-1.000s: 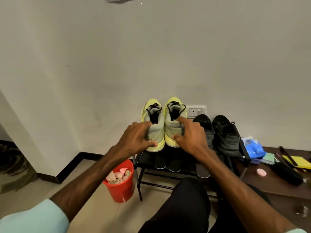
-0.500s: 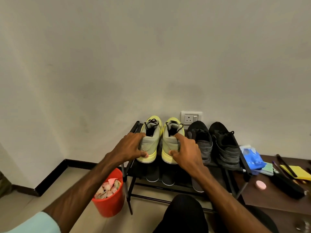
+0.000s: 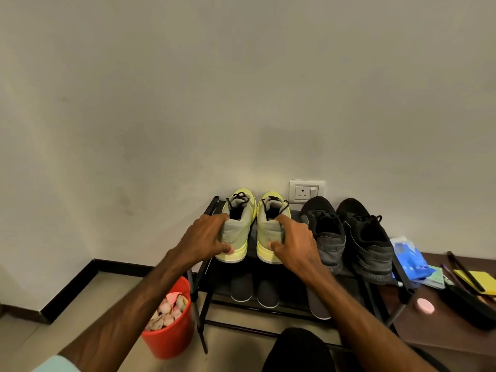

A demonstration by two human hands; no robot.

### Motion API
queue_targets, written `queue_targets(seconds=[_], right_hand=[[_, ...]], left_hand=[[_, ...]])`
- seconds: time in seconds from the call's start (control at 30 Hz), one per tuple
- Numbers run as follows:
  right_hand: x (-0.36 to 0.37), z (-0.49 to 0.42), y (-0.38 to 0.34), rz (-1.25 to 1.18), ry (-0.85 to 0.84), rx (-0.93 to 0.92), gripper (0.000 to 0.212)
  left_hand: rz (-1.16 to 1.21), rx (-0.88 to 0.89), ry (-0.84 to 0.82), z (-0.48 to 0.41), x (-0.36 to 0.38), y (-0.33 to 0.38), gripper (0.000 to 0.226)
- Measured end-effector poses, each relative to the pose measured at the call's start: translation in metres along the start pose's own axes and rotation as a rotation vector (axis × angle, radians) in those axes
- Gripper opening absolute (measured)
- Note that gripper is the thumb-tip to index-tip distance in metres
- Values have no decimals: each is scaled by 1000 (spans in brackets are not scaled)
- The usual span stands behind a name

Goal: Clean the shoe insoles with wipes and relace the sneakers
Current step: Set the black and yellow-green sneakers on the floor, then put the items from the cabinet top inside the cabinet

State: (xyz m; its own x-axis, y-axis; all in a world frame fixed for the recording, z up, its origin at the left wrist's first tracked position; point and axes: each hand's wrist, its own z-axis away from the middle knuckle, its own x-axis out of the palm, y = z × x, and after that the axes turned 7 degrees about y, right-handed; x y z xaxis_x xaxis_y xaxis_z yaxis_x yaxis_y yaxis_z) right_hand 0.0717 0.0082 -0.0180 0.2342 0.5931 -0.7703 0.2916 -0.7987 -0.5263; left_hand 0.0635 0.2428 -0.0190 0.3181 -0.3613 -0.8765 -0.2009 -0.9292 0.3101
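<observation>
Left yellow sneaker (image 3: 237,237) and right yellow sneaker (image 3: 269,232) sit side by side on the top shelf of the black shoe rack (image 3: 198,315), heels toward the camera. Left hand (image 3: 205,238) grips the left one's heel and right hand (image 3: 294,244) grips the right one's heel (thumbs down at the soles). Black sneakers (image 3: 326,232) stand at 3 o'clock of them, red bucket (image 3: 171,339) at 7 o'clock, dark insoles (image 3: 241,287) on the shelf below.

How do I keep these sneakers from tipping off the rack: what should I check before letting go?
1. Left hand grips left yellow sneaker's heel: ok.
2. Right hand grips right yellow sneaker's heel: ok.
3. Soles flat on shoe rack's top shelf: cannot tell.
4. Yellow pair apart from black sneakers: ok.
5. Insoles inside: cannot tell; dark insoles lie on lower shelf.
</observation>
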Motion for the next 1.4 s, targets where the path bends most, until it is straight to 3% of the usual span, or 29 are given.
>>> queue_targets(seconds=[0.47, 0.73, 0.97, 1.07, 1.2, 1.4], right_hand=[[18, 7, 15, -7, 23, -18, 58], [16, 5, 15, 49, -4, -35, 56], [11, 16, 17, -38, -16, -5, 77], [2, 24, 25, -63, -41, -9, 86], [-21, 40, 40, -85, -1, -62, 73], [-80, 61, 72, -33, 58, -77, 43]], left_hand=[[13, -62, -13, -7, 14, 3, 61], [64, -93, 92, 6, 21, 12, 60], [17, -128, 105, 26, 22, 45, 79], [-49, -97, 68, 31, 16, 69, 65], [-30, -17, 89, 36, 7, 117, 42], [97, 129, 118, 30, 13, 195, 30]])
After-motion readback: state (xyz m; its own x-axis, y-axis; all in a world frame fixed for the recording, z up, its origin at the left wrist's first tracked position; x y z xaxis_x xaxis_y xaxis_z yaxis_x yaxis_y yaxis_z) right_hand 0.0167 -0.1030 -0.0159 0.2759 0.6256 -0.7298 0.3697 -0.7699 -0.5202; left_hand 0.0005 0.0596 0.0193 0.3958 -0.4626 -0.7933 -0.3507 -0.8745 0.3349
